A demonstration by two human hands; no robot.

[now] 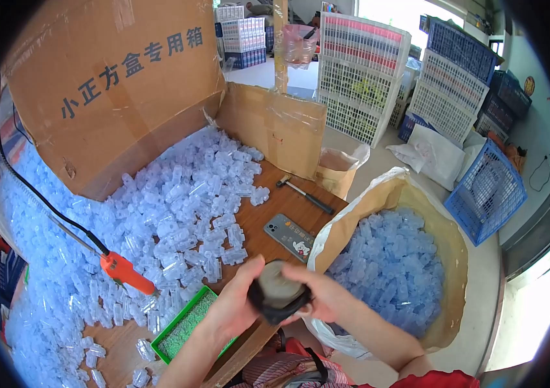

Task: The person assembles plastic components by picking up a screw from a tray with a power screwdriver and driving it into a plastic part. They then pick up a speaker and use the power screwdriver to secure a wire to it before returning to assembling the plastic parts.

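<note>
A dark round object with a pale grey domed top is held in both hands above the table's front edge. Motion blurs it, so I cannot tell its exact kind. My left hand grips its left side, thumb near the top. My right hand closes on the right side, with the thumb over the grey top and fingers beneath. Just beyond lies a grey phone with a cartoon figure on it. By my left forearm sits a green tray full of small pale green granules, partly hidden by that arm.
Small clear plastic pieces heap over the wooden table. An orange-handled corded tool rests on them. A hammer lies beyond the phone. Right stands a large sack of similar pieces. Cardboard and stacked crates stand behind.
</note>
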